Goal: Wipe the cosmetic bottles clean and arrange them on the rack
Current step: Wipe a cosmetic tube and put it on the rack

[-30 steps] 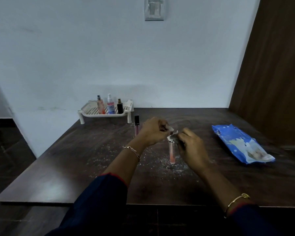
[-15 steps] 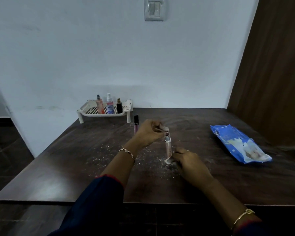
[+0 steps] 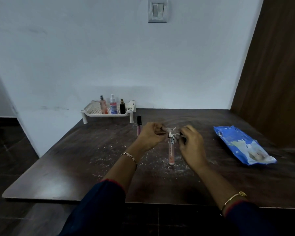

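left hand (image 3: 151,135) grip pinches slim glossy tube (image 3: 171,153); right hand (image 3: 191,142) clutches crumpled wipe (image 3: 172,132).

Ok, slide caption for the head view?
Both hands wipe an upright pink tube; three bottles stand on the rack.

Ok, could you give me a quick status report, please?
Left hand and right hand pinching white wipe at top of upright peach tube. Three bottles on rack. Nothing blocking.

White perforated rack (image 3: 95,111); blue, white-printed packet (image 3: 242,143); dark brown table (image 3: 58,160) (flecked white); peach tube (image 3: 171,154).
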`<state>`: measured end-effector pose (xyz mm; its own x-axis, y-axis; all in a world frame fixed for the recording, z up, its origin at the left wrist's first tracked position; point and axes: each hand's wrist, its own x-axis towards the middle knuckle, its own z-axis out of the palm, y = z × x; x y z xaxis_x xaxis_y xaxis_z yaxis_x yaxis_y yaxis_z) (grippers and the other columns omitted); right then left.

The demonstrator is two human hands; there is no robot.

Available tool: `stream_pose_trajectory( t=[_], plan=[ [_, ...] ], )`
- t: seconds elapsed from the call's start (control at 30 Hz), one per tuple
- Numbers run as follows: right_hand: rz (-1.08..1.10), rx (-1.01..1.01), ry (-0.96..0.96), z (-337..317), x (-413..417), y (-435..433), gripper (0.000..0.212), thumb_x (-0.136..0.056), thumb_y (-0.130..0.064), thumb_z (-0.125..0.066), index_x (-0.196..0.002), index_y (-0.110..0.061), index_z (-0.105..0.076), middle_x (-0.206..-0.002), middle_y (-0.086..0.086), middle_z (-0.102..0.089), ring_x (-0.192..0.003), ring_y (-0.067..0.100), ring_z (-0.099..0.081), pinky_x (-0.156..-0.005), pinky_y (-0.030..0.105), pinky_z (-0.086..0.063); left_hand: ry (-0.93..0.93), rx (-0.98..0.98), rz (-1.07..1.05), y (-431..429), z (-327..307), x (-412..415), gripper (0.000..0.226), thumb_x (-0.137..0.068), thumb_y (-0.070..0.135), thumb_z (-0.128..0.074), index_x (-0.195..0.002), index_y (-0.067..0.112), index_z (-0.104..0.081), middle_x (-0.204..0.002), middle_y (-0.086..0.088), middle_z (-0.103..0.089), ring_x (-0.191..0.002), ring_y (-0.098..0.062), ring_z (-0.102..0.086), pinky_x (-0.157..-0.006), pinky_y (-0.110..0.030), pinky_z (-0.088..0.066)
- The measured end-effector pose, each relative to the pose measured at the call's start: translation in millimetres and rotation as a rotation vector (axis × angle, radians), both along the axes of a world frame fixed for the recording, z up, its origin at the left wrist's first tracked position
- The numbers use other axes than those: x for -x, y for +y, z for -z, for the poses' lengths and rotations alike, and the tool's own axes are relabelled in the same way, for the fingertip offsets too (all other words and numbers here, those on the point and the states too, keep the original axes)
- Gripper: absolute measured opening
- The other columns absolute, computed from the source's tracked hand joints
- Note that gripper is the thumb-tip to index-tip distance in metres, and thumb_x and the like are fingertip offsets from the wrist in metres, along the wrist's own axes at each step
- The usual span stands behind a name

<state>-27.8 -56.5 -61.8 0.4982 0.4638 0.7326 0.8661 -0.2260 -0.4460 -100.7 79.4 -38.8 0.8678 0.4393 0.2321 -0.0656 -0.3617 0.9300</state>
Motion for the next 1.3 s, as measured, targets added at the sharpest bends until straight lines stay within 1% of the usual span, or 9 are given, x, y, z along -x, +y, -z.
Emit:
stream_pose_trajectory(
  t=[0.13,0.27,0.5,0.63,0.73,0.93,1.03,1.13,1.3],
  plan=[
    [-0.013,-0.010,-0.009,3.2,-0.7,-0.7,0.015,-0.076,0.008,-0.064,-0.081,-0.006,-0.064,-0.081,0.000,-0.056,-0.071,0.010,-0.050,-0.063,0.020,-0.040,-0.027,0.018,-0.003,-0.3,6.0,2.0,0.012,-0.077,-0.015,-0.061,-0.084,-0.006,-0.064,-0.081,0.000,-0.065,-0.063,0.007,-0.064,-0.063,-0.010,-0.049],
    [-0.099,0.078,0.009,9.8,-2.4,-6.3,0.023,-0.073,0.011,-0.064,-0.084,-0.008,-0.069,-0.087,0.001,-0.063,-0.076,0.011,-0.058,-0.070,0.020,-0.048,-0.100,0.097,-0.035,-0.8,8.4,2.9,0.012,-0.079,-0.014,-0.059,-0.084,-0.004,-0.063,-0.092,-0.008,-0.068,-0.087,-0.006,-0.069,-0.064,-0.009,-0.050],
    [-0.160,0.340,-0.006,32.6,-1.2,-16.8,0.014,-0.079,-0.008,-0.060,-0.085,-0.015,-0.070,-0.088,0.000,-0.064,-0.079,0.016,-0.063,-0.068,0.032,-0.049,-0.110,0.125,-0.057,6.4,15.4,3.1,0.020,-0.076,-0.013,-0.064,-0.077,0.007,-0.063,-0.088,0.001,-0.068,-0.070,0.003,-0.067,-0.066,-0.012,-0.054],
    [-0.181,0.462,-0.036,35.5,4.2,-20.7,0.020,-0.078,-0.005,-0.062,-0.090,-0.019,-0.072,-0.093,-0.003,-0.064,-0.085,0.015,-0.062,-0.070,0.014,-0.039,-0.102,0.125,-0.081,14.1,18.4,8.5,0.014,-0.076,-0.009,-0.066,-0.084,0.002,-0.063,-0.087,0.004,-0.068,-0.080,-0.003,-0.066,-0.067,-0.013,-0.053],
    [-0.200,0.509,-0.070,31.4,3.5,-18.5,0.025,-0.076,-0.002,-0.061,-0.089,-0.021,-0.072,-0.091,-0.004,-0.063,-0.086,0.015,-0.062,-0.069,0.016,-0.039,-0.091,0.115,-0.085,14.8,17.2,12.4,0.016,-0.077,-0.008,-0.065,-0.081,0.007,-0.063,-0.086,0.008,-0.067,-0.079,0.001,-0.065,-0.068,-0.012,-0.053],
    [-0.161,0.211,0.065,15.8,6.1,-8.7,0.036,-0.074,0.007,-0.068,-0.065,-0.026,-0.056,-0.067,-0.018,-0.044,-0.064,-0.004,-0.050,-0.058,0.005,-0.032,-0.092,0.095,-0.084,17.9,22.2,11.7,0.018,-0.076,-0.009,-0.066,-0.084,0.007,-0.063,-0.095,0.003,-0.069,-0.084,-0.002,-0.065,-0.074,-0.015,-0.054],
    [-0.159,0.066,0.234,5.0,6.5,3.2,0.028,-0.075,0.011,-0.067,-0.076,-0.016,-0.063,-0.077,-0.019,-0.052,-0.070,-0.003,-0.053,-0.064,0.000,-0.039,-0.113,0.106,-0.094,14.6,21.9,11.8,0.015,-0.076,-0.011,-0.065,-0.088,-0.001,-0.064,-0.091,0.000,-0.069,-0.084,-0.004,-0.066,-0.074,-0.015,-0.054],
    [-0.176,-0.024,0.319,-3.1,10.1,11.4,0.027,-0.078,0.008,-0.066,-0.081,-0.019,-0.062,-0.082,-0.015,-0.056,-0.076,-0.001,-0.056,-0.068,0.001,-0.043,-0.126,0.108,-0.096,10.7,20.6,12.8,0.021,-0.076,-0.015,-0.063,-0.080,0.005,-0.063,-0.084,0.001,-0.067,-0.071,0.005,-0.066,-0.066,-0.010,-0.051],
    [-0.091,-0.013,0.171,-1.6,8.6,15.3,0.012,-0.079,0.004,-0.066,-0.085,-0.007,-0.068,-0.087,-0.001,-0.061,-0.081,0.014,-0.059,-0.074,0.020,-0.048,-0.147,0.176,-0.072,6.0,22.7,10.4,0.032,-0.077,-0.021,-0.057,-0.074,0.011,-0.061,-0.089,-0.001,-0.066,-0.065,0.003,-0.067,-0.060,-0.014,-0.055]
  ],
)
